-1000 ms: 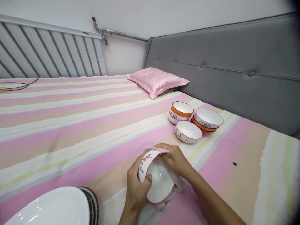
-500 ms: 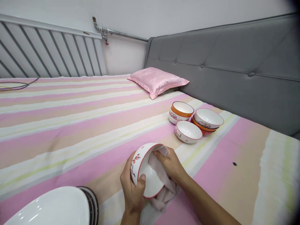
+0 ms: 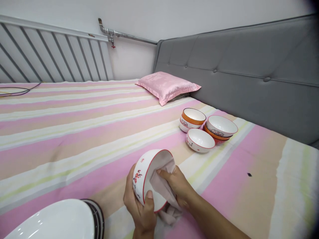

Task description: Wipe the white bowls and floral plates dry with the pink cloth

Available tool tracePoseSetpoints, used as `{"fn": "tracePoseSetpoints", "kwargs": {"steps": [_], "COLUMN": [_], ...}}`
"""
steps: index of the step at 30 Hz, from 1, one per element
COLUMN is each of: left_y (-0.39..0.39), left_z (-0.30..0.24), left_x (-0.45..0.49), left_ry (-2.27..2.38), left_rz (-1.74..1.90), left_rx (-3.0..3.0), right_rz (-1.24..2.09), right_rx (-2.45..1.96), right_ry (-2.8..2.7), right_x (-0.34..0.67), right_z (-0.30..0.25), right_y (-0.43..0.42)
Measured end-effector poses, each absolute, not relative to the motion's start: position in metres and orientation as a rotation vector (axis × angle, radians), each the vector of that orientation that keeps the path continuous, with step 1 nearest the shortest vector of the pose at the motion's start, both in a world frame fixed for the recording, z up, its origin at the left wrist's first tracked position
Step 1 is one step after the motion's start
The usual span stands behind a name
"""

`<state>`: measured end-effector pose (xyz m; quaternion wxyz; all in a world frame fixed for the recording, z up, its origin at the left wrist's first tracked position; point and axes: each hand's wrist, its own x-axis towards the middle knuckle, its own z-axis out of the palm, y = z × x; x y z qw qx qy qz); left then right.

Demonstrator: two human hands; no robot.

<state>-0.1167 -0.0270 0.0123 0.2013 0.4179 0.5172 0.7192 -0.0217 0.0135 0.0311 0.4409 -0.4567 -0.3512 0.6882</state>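
Tilted on its side above the bed is a white bowl (image 3: 141,172) with a red rim and red blossom print. My left hand (image 3: 141,205) grips its left side, the thumb over the rim and the fingers behind the outer wall. A pale pinkish cloth (image 3: 161,182) is pinched in my right hand (image 3: 178,186), with the thumb pressing it against the inside of the bowl. The cloth's loose end hangs below the rim. My right fingers are partly hidden behind the cloth and rim.
Beyond my hands stand a single red-rimmed bowl (image 3: 200,141), an orange-and-white bowl stack (image 3: 193,118) and another stack (image 3: 220,127). White plates (image 3: 59,219) lie at the lower left. A pink pillow (image 3: 168,84) rests by the grey headboard (image 3: 236,63). The striped sheet (image 3: 82,139) covers the bed.
The bowl has shifted slightly left and turned, so more of its outer wall shows. My right hand and the cloth have moved left and a little down along the inside.
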Motion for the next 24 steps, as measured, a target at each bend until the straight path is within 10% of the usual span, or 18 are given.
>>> {"fn": "tracePoseSetpoints", "kwargs": {"steps": [11, 24], "left_y": [-0.022, -0.017], "left_z": [0.021, 0.041], "left_x": [-0.115, -0.132], "left_ry": [1.311, 1.246], "left_rz": [1.807, 1.206], "left_rx": [1.074, 1.457], "right_rz": [1.589, 0.484], "right_rx": [-1.205, -1.049], "right_ry": [-0.972, -2.14], "right_x": [-0.011, 0.026], "right_z": [0.029, 0.062], "right_y": [0.025, 0.021]}}
